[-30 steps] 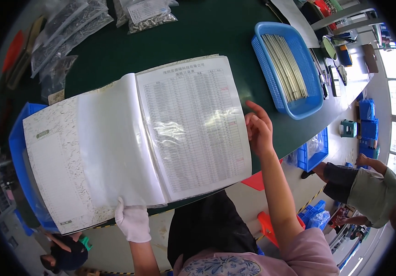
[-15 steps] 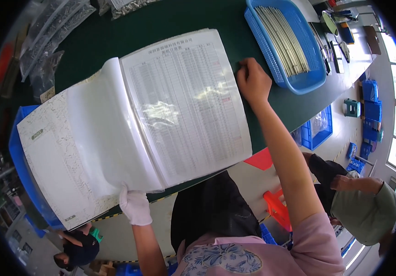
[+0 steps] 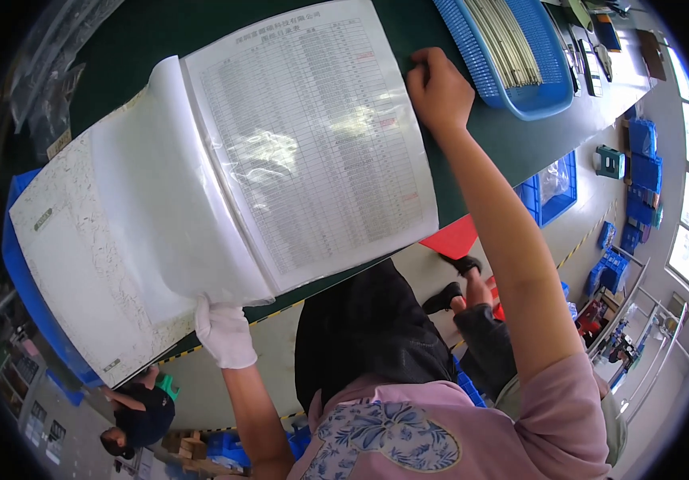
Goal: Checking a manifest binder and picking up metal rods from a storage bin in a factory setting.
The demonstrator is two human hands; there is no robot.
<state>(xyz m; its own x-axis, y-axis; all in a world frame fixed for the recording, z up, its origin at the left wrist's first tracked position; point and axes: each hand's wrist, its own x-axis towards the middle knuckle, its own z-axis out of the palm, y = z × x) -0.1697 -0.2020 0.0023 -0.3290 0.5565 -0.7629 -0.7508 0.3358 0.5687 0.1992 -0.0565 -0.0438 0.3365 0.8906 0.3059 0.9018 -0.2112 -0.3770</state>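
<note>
An open ring binder [image 3: 56, 272] lies on the dark green table [image 3: 512, 152], its cover speckled white and grey. On its right side is a printed table sheet [image 3: 320, 160] in a glossy clear sleeve; a whitish plastic sleeve [image 3: 148, 216] is turned over to the left. My left hand [image 3: 227, 332], in a white glove, is closed at the lower edge of the turned sleeve, with its fingertips partly hidden. My bare right hand [image 3: 442, 92] rests on the table by the sheet's upper right edge, its fingers curled with nothing visible in them.
A blue plastic basket [image 3: 548, 100] with a row of thin pale strips stands at the upper right. Clear plastic bags [image 3: 44, 96] lie at the upper left. A blue bin [image 3: 28, 264] is under the binder's left side. A person crouches [image 3: 140, 412] at lower left; another is behind me, right.
The binder and basket sit higher in the picture as the view has shifted. Both hands keep their places at the binder. A person on the right has moved behind my right arm.
</note>
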